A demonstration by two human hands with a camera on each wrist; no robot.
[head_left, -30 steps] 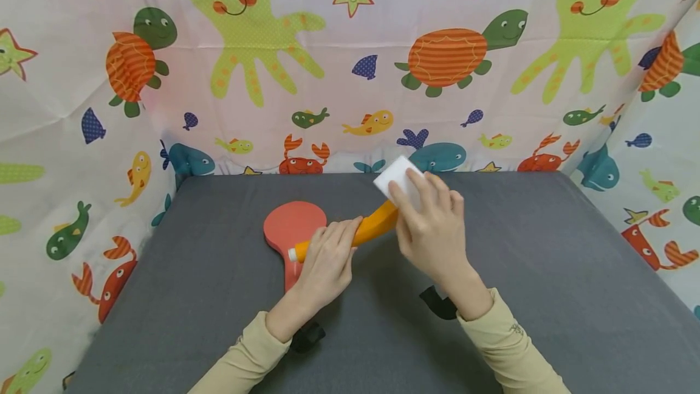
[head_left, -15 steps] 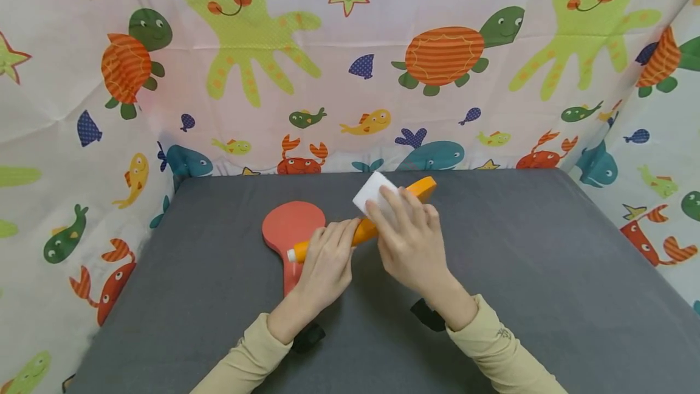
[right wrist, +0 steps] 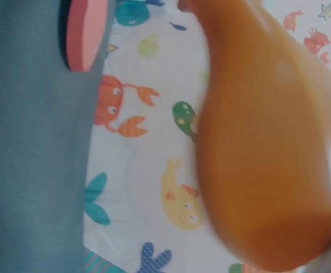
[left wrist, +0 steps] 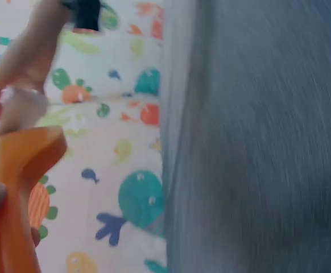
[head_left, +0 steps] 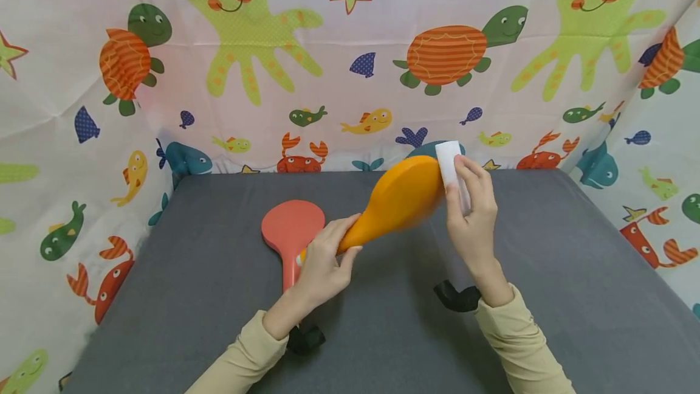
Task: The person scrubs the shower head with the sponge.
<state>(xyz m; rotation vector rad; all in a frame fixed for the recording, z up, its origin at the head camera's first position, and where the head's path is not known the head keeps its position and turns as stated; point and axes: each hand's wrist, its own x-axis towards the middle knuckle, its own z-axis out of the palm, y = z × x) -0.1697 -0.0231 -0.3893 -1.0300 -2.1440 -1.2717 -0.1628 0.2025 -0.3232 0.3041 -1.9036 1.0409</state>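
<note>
My left hand (head_left: 328,260) grips the handle of an orange paddle (head_left: 407,193), raised above the table with its round face tilted toward the head camera. A small white tip shows at the handle's end. My right hand (head_left: 474,217) pinches a white sponge-like block (head_left: 449,163) against the paddle's far right rim. In the left wrist view the paddle (left wrist: 23,159) is seen from its side, with the blurred white block (left wrist: 26,105) at its far end. The right wrist view shows the broad paddle face (right wrist: 262,142), motion-blurred; a white edge appears at the lower right corner.
A red paddle (head_left: 292,224) lies on the grey table (head_left: 219,297), left of the orange one and partly behind my left hand. A sea-animal printed cloth (head_left: 350,78) stands behind and along both sides. Black straps (head_left: 458,297) hang at the wrists.
The orange paddle has turned from nearly edge-on to show its broad face. My right hand has moved with the white block, first left along the paddle, then right to its far rim.
</note>
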